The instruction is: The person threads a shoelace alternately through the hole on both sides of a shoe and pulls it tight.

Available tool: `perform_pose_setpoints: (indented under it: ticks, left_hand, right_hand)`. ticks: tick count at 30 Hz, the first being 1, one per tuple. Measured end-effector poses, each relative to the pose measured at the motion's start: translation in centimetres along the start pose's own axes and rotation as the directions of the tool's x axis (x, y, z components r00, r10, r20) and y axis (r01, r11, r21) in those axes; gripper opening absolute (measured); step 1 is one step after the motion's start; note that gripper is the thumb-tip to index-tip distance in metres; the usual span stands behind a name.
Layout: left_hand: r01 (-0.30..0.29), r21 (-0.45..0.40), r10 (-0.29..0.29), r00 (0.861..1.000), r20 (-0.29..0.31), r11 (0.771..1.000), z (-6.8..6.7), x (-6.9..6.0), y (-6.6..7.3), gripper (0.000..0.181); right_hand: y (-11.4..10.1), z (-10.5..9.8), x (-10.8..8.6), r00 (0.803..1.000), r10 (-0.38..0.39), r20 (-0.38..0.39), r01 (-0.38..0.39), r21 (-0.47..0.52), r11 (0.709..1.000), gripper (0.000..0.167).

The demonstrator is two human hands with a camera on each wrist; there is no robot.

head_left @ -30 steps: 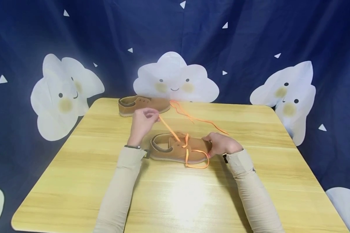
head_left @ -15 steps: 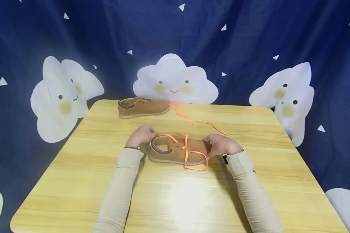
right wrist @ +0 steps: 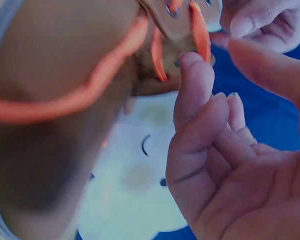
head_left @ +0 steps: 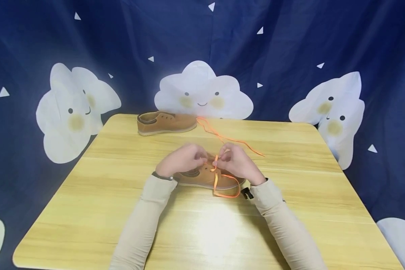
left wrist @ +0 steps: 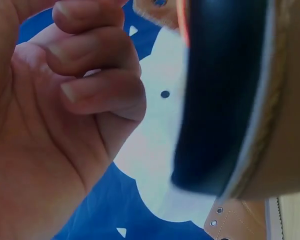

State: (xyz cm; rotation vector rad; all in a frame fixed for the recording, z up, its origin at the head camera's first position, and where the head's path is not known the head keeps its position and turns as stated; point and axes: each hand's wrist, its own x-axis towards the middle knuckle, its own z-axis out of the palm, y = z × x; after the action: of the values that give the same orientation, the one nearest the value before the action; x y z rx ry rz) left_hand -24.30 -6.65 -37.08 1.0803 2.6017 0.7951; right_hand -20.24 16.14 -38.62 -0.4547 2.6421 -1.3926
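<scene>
A brown shoe [head_left: 200,180] lies on the table with its toe to the right, partly behind both hands. An orange shoelace [head_left: 227,196] threads through its front eyelets and hangs in a loop over the near side. Over the shoe's opening, my left hand [head_left: 182,161] has curled fingers; a bit of orange shows at its fingertips, where it seems to pinch the lace's other end. My right hand [head_left: 237,163] is at the eyelets. In the right wrist view its thumb [right wrist: 260,67] and forefinger stand apart, the forefinger tip beside or touching the lace strand [right wrist: 200,32].
A second brown shoe [head_left: 179,124] stands at the back left of the wooden table [head_left: 87,210]. Another orange lace [head_left: 237,140] trails loose from near its toe toward the right. Behind hangs a dark blue curtain [head_left: 128,37] printed with clouds.
My left hand first lowered from above the shoe with the lace, then moved right to the eyelets. My right hand let go of the toe and came to the lacing.
</scene>
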Motion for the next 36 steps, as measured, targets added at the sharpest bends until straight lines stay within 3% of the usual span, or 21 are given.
perform_pose_setpoints:
  ticks: [6,9,13,17,23,25,30,33,36]
  left_hand:
    - [-0.035,0.007,0.034,0.998,0.046,0.999,0.8,0.3,-0.2,0.021]
    - [-0.066,0.007,0.065,0.996,0.065,0.998,0.8,0.4,-0.5,0.025]
    - [-0.062,0.016,0.06,0.994,0.096,0.998,1.0,0.5,-0.8,0.032]
    - [-0.047,0.053,0.041,0.994,0.099,0.997,1.2,0.6,-0.9,0.032]
    - [-0.007,0.094,-0.001,0.996,0.089,0.996,1.3,0.6,-0.8,0.019]
    - [0.016,0.099,-0.024,0.996,0.087,0.995,1.3,0.7,-0.8,0.019]
    - [0.069,0.097,-0.077,0.994,0.081,0.993,1.4,0.5,-0.6,0.02]
    - [0.084,0.097,-0.092,0.993,0.08,0.992,1.4,0.4,-0.7,0.021]
    - [0.086,0.102,-0.093,0.993,0.072,0.991,1.4,0.3,-0.6,0.022]
  right_hand:
    - [1.1,0.3,0.5,0.999,0.008,0.049,-0.015,0.143,0.99,0.029]
    - [1.5,0.0,0.6,0.996,-0.002,0.085,-0.012,0.164,0.986,0.03]
    - [1.4,-0.3,0.6,0.988,-0.069,0.135,0.066,0.026,0.997,0.021]
    - [1.2,-0.4,0.4,0.976,-0.143,0.163,0.16,-0.098,0.982,0.015]
    - [0.8,-0.8,0.2,0.963,-0.148,0.225,0.177,-0.113,0.978,0.008]
    - [0.8,-1.3,0.0,0.969,-0.129,0.212,0.161,-0.137,0.978,0.012]
    - [1.1,-2.8,-0.6,0.982,-0.007,0.186,0.063,-0.292,0.954,0.053]
    - [1.5,-3.3,-0.8,0.964,0.073,0.254,0.038,-0.407,0.913,0.066]
    - [1.8,-3.4,-0.6,0.936,0.134,0.327,0.036,-0.465,0.885,0.06]
